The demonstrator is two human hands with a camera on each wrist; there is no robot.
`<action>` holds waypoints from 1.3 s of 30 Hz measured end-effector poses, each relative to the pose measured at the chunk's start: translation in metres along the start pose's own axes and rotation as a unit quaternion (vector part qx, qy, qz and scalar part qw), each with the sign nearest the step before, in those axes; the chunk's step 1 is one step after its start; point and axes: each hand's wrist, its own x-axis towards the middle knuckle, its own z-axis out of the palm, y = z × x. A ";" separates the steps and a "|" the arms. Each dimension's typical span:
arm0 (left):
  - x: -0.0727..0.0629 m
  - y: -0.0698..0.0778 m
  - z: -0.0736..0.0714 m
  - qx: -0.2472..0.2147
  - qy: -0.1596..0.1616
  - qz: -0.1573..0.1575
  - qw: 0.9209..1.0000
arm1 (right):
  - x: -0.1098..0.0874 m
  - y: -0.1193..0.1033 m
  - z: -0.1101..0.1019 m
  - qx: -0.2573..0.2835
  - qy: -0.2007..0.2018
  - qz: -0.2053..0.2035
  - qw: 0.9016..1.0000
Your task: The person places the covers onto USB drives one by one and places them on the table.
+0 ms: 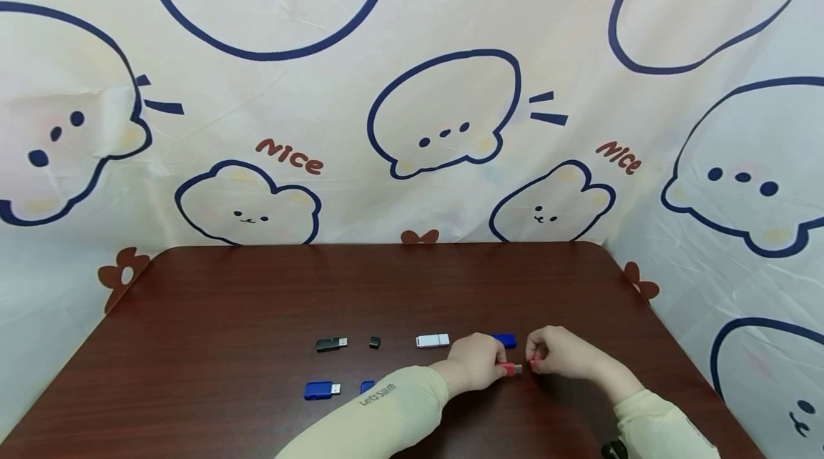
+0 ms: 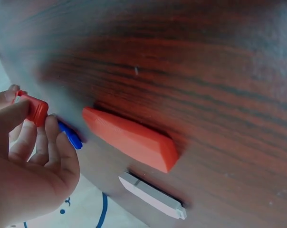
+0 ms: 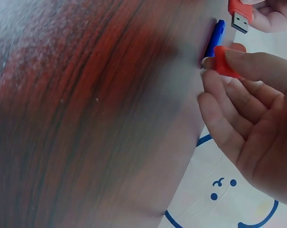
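Observation:
My left hand (image 1: 473, 361) pinches a red USB stick (image 3: 239, 8) near the table's right side. Its bare metal connector (image 3: 239, 22) points toward my right hand (image 1: 558, 353). Between thumb and fingertips, the right hand holds a small red cap (image 3: 223, 62), a short gap away from the connector. Just beyond the left hand lies a blue USB stick (image 1: 505, 340), partly covered by it in the head view. Another red USB stick (image 2: 131, 138) rests on the table by the left hand, with a white USB stick (image 2: 150, 195) alongside; the head view hides this red one.
At the left of the brown table (image 1: 257, 287) lie a black USB stick (image 1: 331, 344) with its connector bare, a black cap (image 1: 375, 342) apart from it, and a blue USB stick (image 1: 320, 390). The left sleeve (image 1: 386, 405) partly covers another blue piece (image 1: 367, 386). A printed curtain (image 1: 347, 109) hangs behind.

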 end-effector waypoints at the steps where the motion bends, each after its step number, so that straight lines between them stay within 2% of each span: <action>1: 0.000 0.000 -0.001 -0.014 0.001 -0.004 1.000 | 0.000 0.001 0.000 0.008 0.000 0.000 1.000; 8: -0.002 -0.003 -0.004 -0.089 0.007 -0.017 0.996 | -0.001 0.003 -0.003 0.099 -0.008 0.032 0.995; 18: -0.002 -0.004 -0.006 -0.133 0.008 -0.018 0.991 | -0.006 0.008 -0.003 0.221 0.010 0.068 0.973; 26: -0.003 -0.005 -0.008 -0.156 0.008 -0.020 0.988 | -0.006 0.008 -0.001 0.254 0.011 0.077 0.964; 39: 0.000 -0.006 -0.009 -0.173 0.007 -0.013 0.985 | -0.002 0.001 -0.002 0.257 0.006 0.082 0.963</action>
